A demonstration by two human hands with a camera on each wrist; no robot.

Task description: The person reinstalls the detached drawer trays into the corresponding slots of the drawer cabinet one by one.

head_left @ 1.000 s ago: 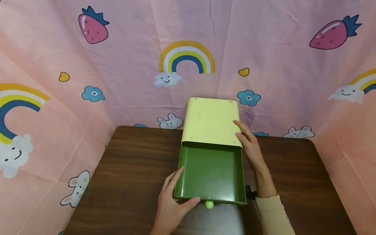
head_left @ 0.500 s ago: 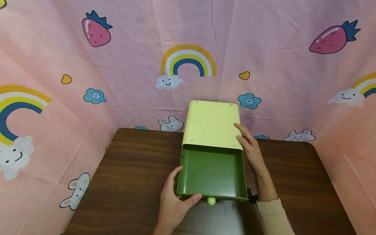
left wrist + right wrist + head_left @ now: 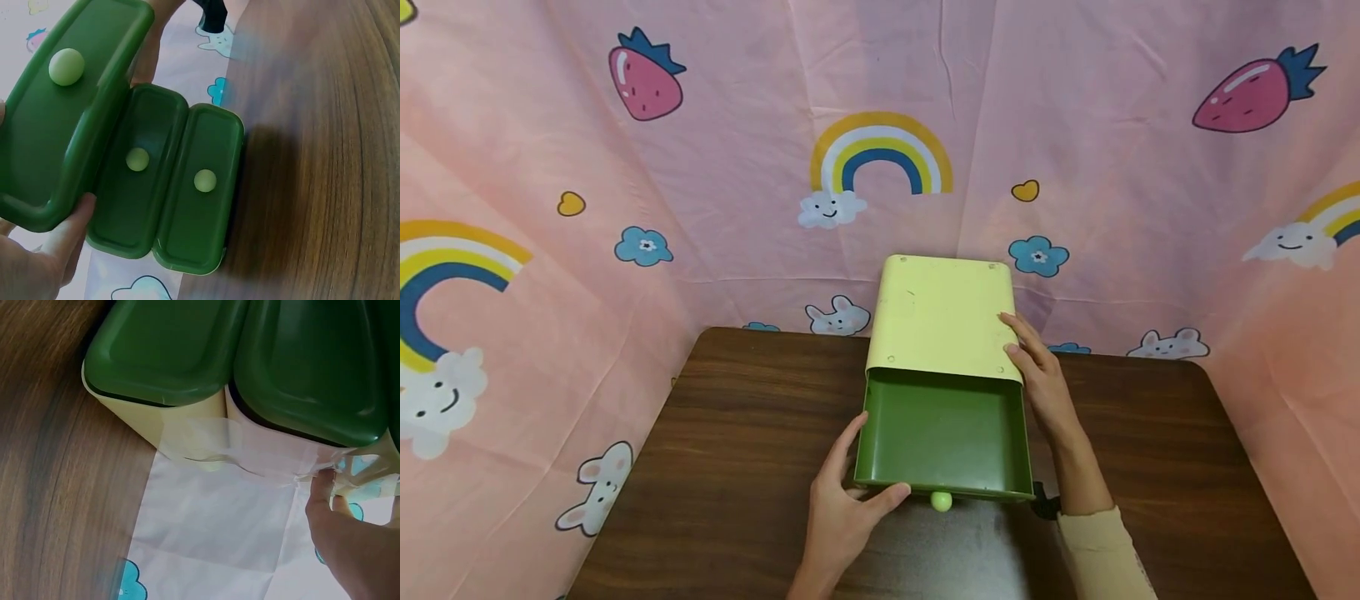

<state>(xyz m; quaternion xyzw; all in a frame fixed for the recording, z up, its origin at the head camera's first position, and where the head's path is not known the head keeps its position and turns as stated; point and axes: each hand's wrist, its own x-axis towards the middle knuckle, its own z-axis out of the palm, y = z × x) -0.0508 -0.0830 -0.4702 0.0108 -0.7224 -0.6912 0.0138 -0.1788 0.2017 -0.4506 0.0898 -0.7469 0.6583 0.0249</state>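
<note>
A pale yellow drawer cabinet (image 3: 947, 312) stands at the back of the table. Its green top drawer (image 3: 943, 429) sticks out toward me, with bare inside and a light green round knob (image 3: 941, 501) in front. My left hand (image 3: 838, 508) grips the drawer's front left corner, thumb on the front edge and fingers along the side. My right hand (image 3: 1043, 379) rests against the cabinet's right side, fingertips at its top edge. In the left wrist view, a middle drawer (image 3: 134, 194) and a bottom drawer (image 3: 200, 219) sit in the cabinet below, each with a knob.
The dark wood table (image 3: 760, 458) extends to both sides of the cabinet. A pink printed cloth (image 3: 737, 167) hangs close behind it and along both sides. Clear tape (image 3: 206, 440) lies across the cabinet's side. A black object (image 3: 1046, 502) sits at my right wrist.
My left hand and the drawer have moved away from me, so less of the drawer sticks out of the cabinet. The right hand keeps its place on the cabinet. The head view has shifted slightly.
</note>
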